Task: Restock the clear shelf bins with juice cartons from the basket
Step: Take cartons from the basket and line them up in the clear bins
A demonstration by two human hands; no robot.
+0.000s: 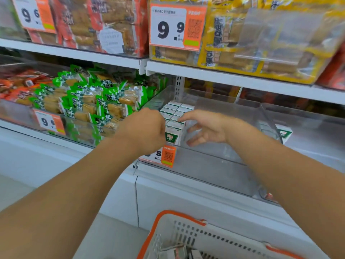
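Clear bin [214, 161], juice cartons [174, 116], right hand [203, 128] spread, left hand [147, 128] fisted

Both hands reach into clear shelf bin [214, 157]. Left hand [147, 128] curled, at bin's front-left corner, just beside front juice cartons [174, 126]; whether it grips one can't be told. Right hand [203, 128] w/ fingers spread, index tip touching top of a carton. Cartons stacked in rows along bin's left wall. Basket [179, 232], white w/ orange rim, below at bottom edge, holds more cartons.
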